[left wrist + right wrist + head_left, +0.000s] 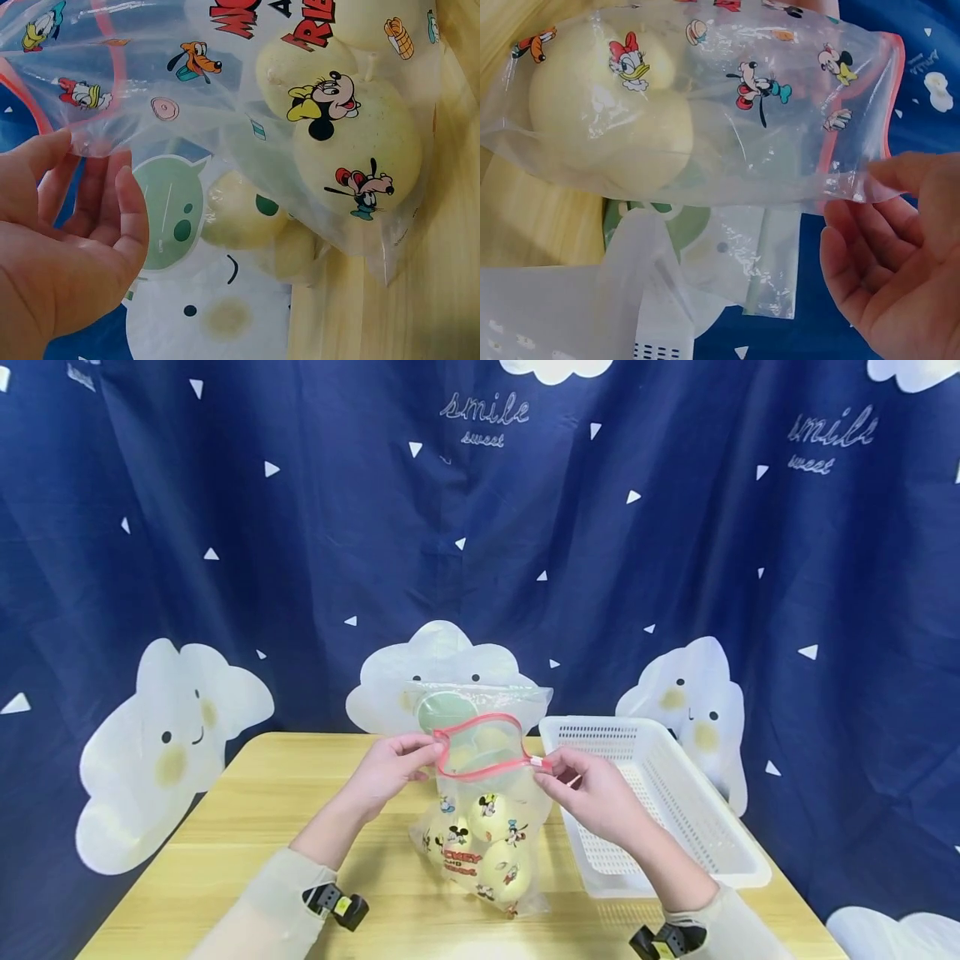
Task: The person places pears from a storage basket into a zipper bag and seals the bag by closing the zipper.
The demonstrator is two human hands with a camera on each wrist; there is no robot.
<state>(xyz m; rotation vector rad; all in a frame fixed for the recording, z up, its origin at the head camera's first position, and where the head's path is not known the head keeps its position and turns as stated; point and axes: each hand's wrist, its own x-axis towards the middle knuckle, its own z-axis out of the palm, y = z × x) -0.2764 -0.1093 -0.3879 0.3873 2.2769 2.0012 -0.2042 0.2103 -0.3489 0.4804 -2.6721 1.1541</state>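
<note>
A clear zip bag [459, 860] with cartoon prints and a red zip strip stands upright on the table, several pale yellow pears [508, 870] in its lower part. My left hand [390, 768] pinches the left end of the bag's mouth. At the other end, beside the white slider [536, 762], my right hand [588, 789] grips the edge between thumb and fingers. The red strip is spread into a wide loop between the hands. Both wrist views show thumb and fingertips on the plastic, the pears [356, 146] bulging the bag's bottom.
Directly behind stands a second clear bag [169, 217] with a green print, pale yellow fruit [244, 210] inside. A white perforated plastic basket [750, 867] sits to the right on the wooden table [285, 777]. A dark blue curtain [337, 543] with clouds hangs beyond.
</note>
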